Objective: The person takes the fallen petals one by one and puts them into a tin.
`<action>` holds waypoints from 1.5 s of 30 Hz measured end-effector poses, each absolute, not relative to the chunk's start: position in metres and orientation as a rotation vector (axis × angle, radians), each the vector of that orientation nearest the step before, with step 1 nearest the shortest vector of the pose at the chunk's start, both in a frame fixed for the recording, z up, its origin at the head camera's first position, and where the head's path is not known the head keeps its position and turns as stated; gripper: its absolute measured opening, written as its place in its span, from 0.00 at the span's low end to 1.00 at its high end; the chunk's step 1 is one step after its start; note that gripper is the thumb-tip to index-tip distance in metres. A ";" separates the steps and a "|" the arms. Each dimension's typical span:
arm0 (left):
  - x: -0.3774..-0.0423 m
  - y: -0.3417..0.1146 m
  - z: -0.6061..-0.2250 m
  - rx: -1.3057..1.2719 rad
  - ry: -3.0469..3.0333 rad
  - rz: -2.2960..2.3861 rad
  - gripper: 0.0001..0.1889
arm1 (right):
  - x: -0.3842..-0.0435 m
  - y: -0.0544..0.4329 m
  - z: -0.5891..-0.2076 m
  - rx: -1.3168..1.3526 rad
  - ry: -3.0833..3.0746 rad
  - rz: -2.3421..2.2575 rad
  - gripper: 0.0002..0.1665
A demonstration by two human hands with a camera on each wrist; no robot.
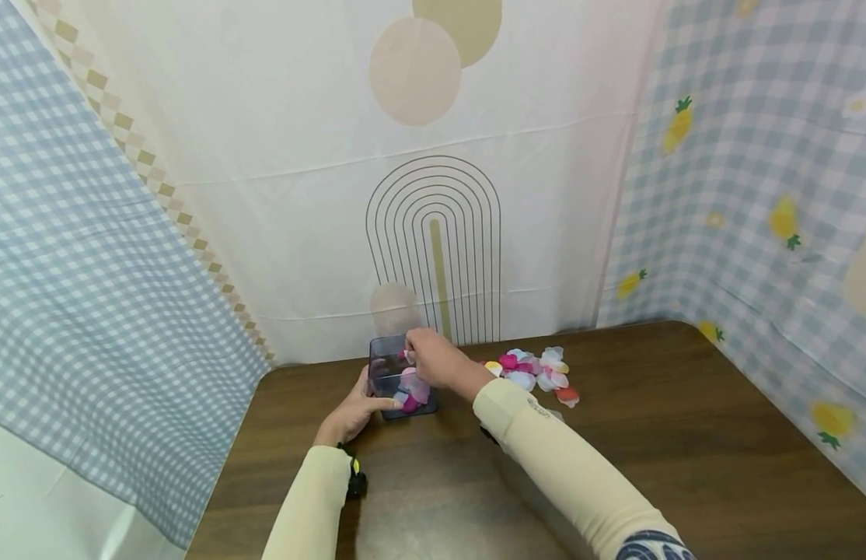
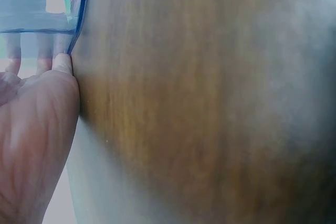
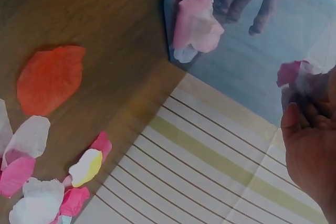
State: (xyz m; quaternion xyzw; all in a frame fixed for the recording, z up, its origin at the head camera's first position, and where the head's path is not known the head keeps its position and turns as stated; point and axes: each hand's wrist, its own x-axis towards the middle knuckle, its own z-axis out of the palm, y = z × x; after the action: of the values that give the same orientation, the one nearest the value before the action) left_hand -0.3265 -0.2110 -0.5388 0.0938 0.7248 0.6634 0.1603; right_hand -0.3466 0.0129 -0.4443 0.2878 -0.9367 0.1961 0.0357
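Observation:
A clear, bluish plastic box (image 1: 385, 386) stands near the table's back edge, with pink, white and magenta artificial petals (image 1: 413, 389) inside. My left hand (image 1: 354, 411) grips its left side, the thumb across the front; in the left wrist view, fingers (image 2: 43, 59) show through the clear wall. Over the open top, my right hand (image 1: 434, 359) pinches a magenta and whitish petal bunch (image 3: 295, 76). How many petals it holds cannot be told. To the right, loose petals (image 1: 520, 379) in pink, white and yellow lie on the wood, beside an orange-red petal (image 3: 50, 81).
The brown wooden table (image 1: 650, 420) ends at a hanging cloth (image 1: 314, 249) just behind the box. Checked curtains (image 1: 741, 194) close off both sides. My right forearm reaches across the front of the loose petals.

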 end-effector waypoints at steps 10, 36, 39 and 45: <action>-0.327 -0.210 -0.540 0.272 2.088 1.898 0.56 | -0.344 0.010 -0.433 0.888 -2.989 0.596 0.05; -0.325 -0.210 -0.536 0.259 2.059 1.905 0.56 | -0.347 0.012 -0.438 0.840 -2.969 0.821 0.03; -0.326 -0.210 -0.536 0.247 2.062 1.906 0.57 | -0.347 0.012 -0.438 0.840 -2.962 0.834 0.03; -0.327 -0.210 -0.537 0.264 2.066 1.903 0.57 | -0.348 0.012 -0.439 0.846 -2.955 0.845 0.03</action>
State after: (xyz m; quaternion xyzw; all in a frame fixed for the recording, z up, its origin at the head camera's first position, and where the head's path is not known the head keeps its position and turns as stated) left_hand -0.3266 -0.2096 -0.5373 0.0925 0.7229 0.6659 0.1597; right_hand -0.3483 0.0118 -0.4393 0.2652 -0.9268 0.2649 -0.0230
